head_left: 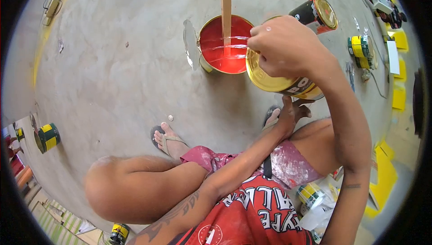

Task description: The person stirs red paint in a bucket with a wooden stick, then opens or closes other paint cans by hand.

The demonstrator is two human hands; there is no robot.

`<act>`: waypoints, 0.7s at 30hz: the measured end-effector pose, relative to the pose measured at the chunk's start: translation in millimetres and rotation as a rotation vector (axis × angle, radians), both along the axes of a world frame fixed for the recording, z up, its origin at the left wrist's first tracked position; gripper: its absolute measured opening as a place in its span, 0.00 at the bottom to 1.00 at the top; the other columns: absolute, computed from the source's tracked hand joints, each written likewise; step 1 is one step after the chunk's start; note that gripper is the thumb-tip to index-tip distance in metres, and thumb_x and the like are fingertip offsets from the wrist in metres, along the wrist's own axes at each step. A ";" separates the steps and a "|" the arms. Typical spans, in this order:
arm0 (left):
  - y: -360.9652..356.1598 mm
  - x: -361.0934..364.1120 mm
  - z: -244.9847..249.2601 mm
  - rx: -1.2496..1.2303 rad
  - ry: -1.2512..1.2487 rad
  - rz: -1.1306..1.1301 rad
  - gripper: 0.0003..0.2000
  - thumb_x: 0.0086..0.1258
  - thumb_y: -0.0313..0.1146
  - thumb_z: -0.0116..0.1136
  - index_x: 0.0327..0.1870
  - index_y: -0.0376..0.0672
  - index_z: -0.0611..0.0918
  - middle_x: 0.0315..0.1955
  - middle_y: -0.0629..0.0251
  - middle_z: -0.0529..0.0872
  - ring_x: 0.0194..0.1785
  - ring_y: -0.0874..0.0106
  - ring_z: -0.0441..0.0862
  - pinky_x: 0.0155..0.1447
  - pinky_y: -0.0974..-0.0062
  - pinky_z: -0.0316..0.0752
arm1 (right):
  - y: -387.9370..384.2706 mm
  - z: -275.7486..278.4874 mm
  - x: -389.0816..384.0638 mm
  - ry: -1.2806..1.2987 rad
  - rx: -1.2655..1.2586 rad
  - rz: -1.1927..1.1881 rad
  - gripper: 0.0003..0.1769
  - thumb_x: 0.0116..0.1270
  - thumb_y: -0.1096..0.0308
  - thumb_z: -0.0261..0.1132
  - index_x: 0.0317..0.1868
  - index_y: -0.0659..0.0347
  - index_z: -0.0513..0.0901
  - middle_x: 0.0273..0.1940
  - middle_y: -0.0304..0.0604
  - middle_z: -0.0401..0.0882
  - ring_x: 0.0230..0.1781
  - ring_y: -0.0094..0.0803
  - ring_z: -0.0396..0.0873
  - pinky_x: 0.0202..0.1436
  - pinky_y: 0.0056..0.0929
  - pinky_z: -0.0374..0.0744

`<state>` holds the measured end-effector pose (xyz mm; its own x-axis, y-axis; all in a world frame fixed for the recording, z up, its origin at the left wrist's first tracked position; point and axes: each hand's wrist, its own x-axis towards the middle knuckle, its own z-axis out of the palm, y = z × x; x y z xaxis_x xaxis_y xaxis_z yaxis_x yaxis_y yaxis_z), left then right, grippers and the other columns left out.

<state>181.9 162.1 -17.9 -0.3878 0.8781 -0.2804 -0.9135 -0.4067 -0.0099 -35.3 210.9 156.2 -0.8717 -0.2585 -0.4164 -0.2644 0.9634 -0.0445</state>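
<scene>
A metal can (267, 79) with a gold top and a dark, lettered label is tipped on its side toward the left. My right hand (288, 47) is closed at its upper edge; the exact grip is partly hidden behind the knuckles. From below, my left hand (292, 115) supports the can's side, its fingers partly spread. Thin streams of clear liquid (229, 46) run from the tipped can into an open can of red paint (210, 49) on the floor. Upright in the red paint stands a flat wooden stick (226, 8).
Behind my right hand, a black-labelled can (315, 14) lies tilted. Green and yellow cans (358, 47) stand at right, another green can (48, 137) at left. A silvery smear (189, 42) marks the concrete floor (121, 83). My sandalled foot (170, 140) is near the paint.
</scene>
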 end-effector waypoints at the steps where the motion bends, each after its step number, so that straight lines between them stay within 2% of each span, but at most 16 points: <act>1: 2.2 9.1 -13.9 0.003 0.012 -0.008 0.48 0.67 0.81 0.41 0.74 0.47 0.64 0.55 0.56 0.82 0.46 0.66 0.82 0.55 0.65 0.79 | 5.9 2.7 6.0 0.048 -0.058 0.015 0.08 0.51 0.73 0.66 0.31 0.63 0.89 0.32 0.50 0.87 0.36 0.50 0.86 0.43 0.45 0.85; 3: 5.5 17.2 -30.4 -0.192 0.011 0.043 0.44 0.73 0.76 0.41 0.77 0.49 0.57 0.56 0.54 0.80 0.43 0.66 0.83 0.55 0.63 0.81 | 19.5 7.1 21.5 0.116 -0.221 -0.024 0.04 0.52 0.73 0.65 0.28 0.62 0.85 0.30 0.48 0.83 0.36 0.51 0.84 0.43 0.46 0.83; 4: 5.5 18.0 -31.1 -0.185 0.022 0.030 0.44 0.73 0.76 0.41 0.77 0.49 0.57 0.56 0.54 0.80 0.43 0.66 0.83 0.55 0.63 0.81 | 28.9 7.9 28.3 0.128 -0.214 -0.035 0.04 0.52 0.73 0.65 0.28 0.62 0.85 0.30 0.48 0.83 0.36 0.51 0.84 0.43 0.46 0.83; 6: -0.7 18.2 -31.8 -0.551 0.214 0.113 0.44 0.76 0.72 0.43 0.80 0.49 0.47 0.54 0.55 0.80 0.44 0.67 0.83 0.54 0.62 0.82 | 46.6 6.4 43.3 0.173 -0.243 -0.073 0.03 0.52 0.72 0.65 0.25 0.63 0.82 0.29 0.47 0.83 0.34 0.52 0.83 0.41 0.47 0.81; 7: 9.8 38.5 -73.6 -0.636 0.334 0.252 0.43 0.79 0.68 0.48 0.80 0.49 0.46 0.51 0.57 0.80 0.41 0.69 0.83 0.47 0.66 0.83 | 57.3 2.7 51.2 0.170 -0.225 -0.096 0.06 0.53 0.70 0.67 0.24 0.63 0.80 0.28 0.46 0.82 0.34 0.49 0.82 0.41 0.46 0.80; 8: 6.3 37.4 -85.7 -0.631 0.346 0.243 0.43 0.79 0.68 0.48 0.80 0.49 0.46 0.51 0.57 0.80 0.41 0.69 0.83 0.47 0.66 0.83 | 68.4 0.9 58.0 0.181 -0.224 -0.107 0.06 0.53 0.70 0.67 0.24 0.63 0.80 0.28 0.46 0.82 0.34 0.49 0.82 0.41 0.46 0.80; 9: 4.2 38.0 -100.3 -0.762 0.369 0.166 0.43 0.79 0.66 0.51 0.80 0.49 0.45 0.52 0.57 0.80 0.39 0.70 0.82 0.43 0.68 0.82 | 80.1 0.5 64.2 0.146 -0.231 -0.096 0.06 0.53 0.69 0.67 0.25 0.62 0.81 0.28 0.45 0.82 0.35 0.47 0.82 0.41 0.45 0.80; 10: -3.3 21.3 -88.8 -0.894 0.393 0.088 0.44 0.79 0.64 0.54 0.80 0.49 0.45 0.52 0.57 0.79 0.36 0.70 0.82 0.39 0.70 0.81 | 90.3 1.6 71.7 0.112 -0.239 -0.085 0.06 0.54 0.68 0.68 0.25 0.61 0.82 0.28 0.45 0.83 0.36 0.46 0.83 0.42 0.44 0.80; 11: -11.7 9.8 -72.4 -0.867 0.326 0.055 0.44 0.78 0.61 0.58 0.79 0.47 0.45 0.56 0.53 0.77 0.34 0.72 0.81 0.35 0.72 0.79 | 99.9 6.9 79.1 0.040 -0.172 -0.140 0.07 0.55 0.66 0.69 0.27 0.61 0.83 0.29 0.44 0.84 0.39 0.43 0.83 0.43 0.43 0.81; 12: -16.8 -5.3 -53.9 -0.862 0.334 0.053 0.44 0.78 0.61 0.58 0.79 0.47 0.45 0.56 0.53 0.77 0.34 0.72 0.81 0.35 0.72 0.79 | 112.1 7.7 85.8 0.047 -0.169 -0.146 0.07 0.55 0.66 0.69 0.27 0.61 0.83 0.29 0.44 0.84 0.39 0.43 0.83 0.43 0.43 0.81; 14: -23.6 -23.0 -35.7 -0.828 0.319 -0.066 0.40 0.82 0.49 0.59 0.78 0.40 0.46 0.65 0.47 0.75 0.38 0.70 0.82 0.38 0.71 0.78 | 135.6 5.1 97.5 -0.071 -0.149 -0.120 0.07 0.55 0.65 0.69 0.28 0.60 0.85 0.30 0.44 0.85 0.39 0.45 0.84 0.44 0.44 0.81; 15: -18.7 -19.9 -38.0 -0.846 0.345 -0.030 0.40 0.80 0.49 0.63 0.77 0.42 0.49 0.65 0.46 0.75 0.32 0.72 0.81 0.33 0.71 0.76 | 144.1 6.8 102.1 -0.119 -0.093 -0.131 0.08 0.56 0.64 0.68 0.29 0.60 0.85 0.31 0.46 0.85 0.40 0.47 0.84 0.44 0.45 0.81; 16: -16.0 -11.9 -48.1 -0.845 0.360 -0.039 0.40 0.80 0.49 0.63 0.77 0.42 0.49 0.65 0.46 0.75 0.32 0.72 0.81 0.33 0.71 0.76 | 154.0 5.8 108.6 -0.108 -0.096 -0.145 0.08 0.56 0.64 0.68 0.29 0.60 0.85 0.31 0.46 0.85 0.40 0.47 0.84 0.44 0.45 0.81; 18: -14.4 -1.0 -65.1 -0.917 0.546 -0.120 0.32 0.79 0.48 0.63 0.72 0.39 0.63 0.59 0.47 0.81 0.36 0.67 0.83 0.39 0.68 0.79 | 175.5 -0.5 123.5 -0.132 -0.077 -0.267 0.09 0.57 0.63 0.69 0.29 0.61 0.86 0.31 0.48 0.85 0.39 0.49 0.84 0.45 0.46 0.81; 19: -17.5 -4.5 -69.1 -0.911 0.569 -0.132 0.32 0.79 0.48 0.63 0.72 0.39 0.63 0.59 0.47 0.81 0.36 0.67 0.83 0.39 0.68 0.79 | 183.6 -6.9 127.4 -0.117 -0.037 -0.291 0.09 0.57 0.63 0.69 0.28 0.61 0.85 0.31 0.45 0.84 0.39 0.48 0.82 0.43 0.46 0.80; 21: -31.7 -20.7 -74.7 -0.579 1.164 -0.624 0.25 0.81 0.51 0.60 0.61 0.36 0.76 0.47 0.52 0.86 0.39 0.68 0.84 0.49 0.67 0.79 | 199.7 -14.4 133.0 -0.136 0.028 -0.338 0.11 0.58 0.61 0.69 0.30 0.61 0.85 0.31 0.47 0.84 0.38 0.50 0.83 0.42 0.48 0.80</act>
<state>161.2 130.4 -92.6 -0.2426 0.8609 -0.4471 -0.3143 0.3663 0.8758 97.6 410.6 141.9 -0.8422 0.0476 -0.5370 0.0753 0.9967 -0.0297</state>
